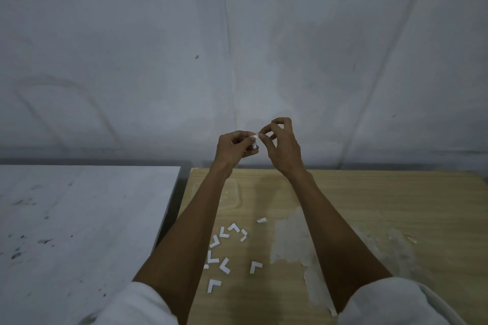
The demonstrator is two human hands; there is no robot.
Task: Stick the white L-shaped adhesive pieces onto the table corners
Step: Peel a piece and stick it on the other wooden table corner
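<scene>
- The wooden surface (383, 208) is pale, with a visible straight grain; a rough whitish patch, torn and flaky at its edges, runs down it just right of the scattered pieces.
- The scattered L-shaped pieces (224, 250) are small, flat, matte white angles with crisp square ends, lying loose at all orientations on the wood between the two forearms (a few overlap; one small scrap (261, 220) at the far side of the group is not clearly an L).
- Left of the wooden surface, across a dark gap, stands a grey-white slab (79, 219), smooth but speckled with dark smudges.
- A creased, dull grey sheet (237, 47) hangs as the backdrop beyond both.
- Both arms are stretched forward and raised, wrists above the far edge of the wooden surface, bare forearms coming out of white sleeves (142, 303).
- The left hand (233, 149) is curled into a loose fist, thumb and fingertips pinching the held white piece (254, 140).
- The right hand (281, 145) arches over from the right, thumb and forefinger nipped on a thin pale strip at the top of that same piece, other fingers bent and lifted clear.
- The held piece sits between the two hands, well above the scattered pieces; its exact shape is too small to tell.
</scene>
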